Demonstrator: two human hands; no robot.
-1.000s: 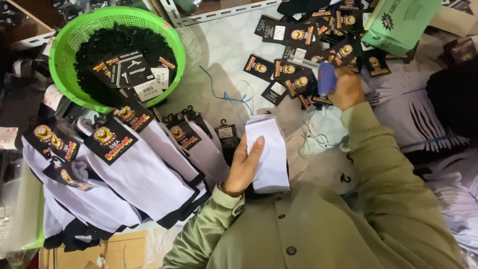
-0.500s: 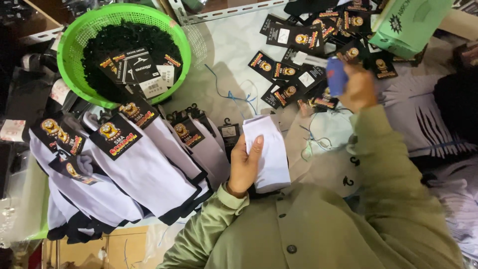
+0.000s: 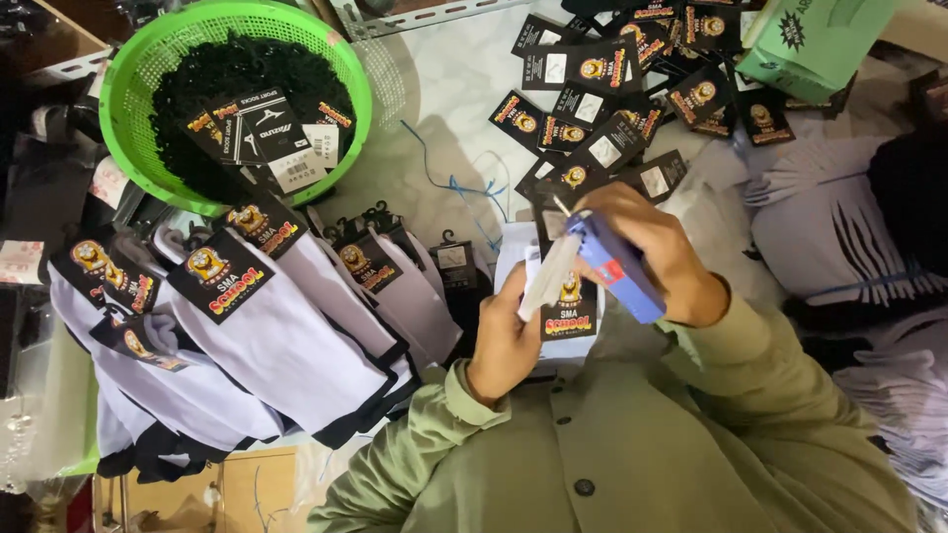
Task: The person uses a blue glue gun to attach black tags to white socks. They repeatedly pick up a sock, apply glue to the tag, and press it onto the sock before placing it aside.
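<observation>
Pale floor [image 3: 449, 84], green basket [image 3: 133, 79], white socks [image 3: 286, 345], scattered black labels [image 3: 612, 94], green box [image 3: 810, 44]

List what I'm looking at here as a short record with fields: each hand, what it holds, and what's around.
Left hand: grips a folded white sock with a black card label
Right hand: grips a blue tagging tool pressed to the label
Basket: green, round, holding dark items and labels
Left side: labelled white socks laid in a row
Top right: loose black labels, green box

Probably sock-packing workshop: labelled socks [image 3: 286, 345] everywhere
</observation>
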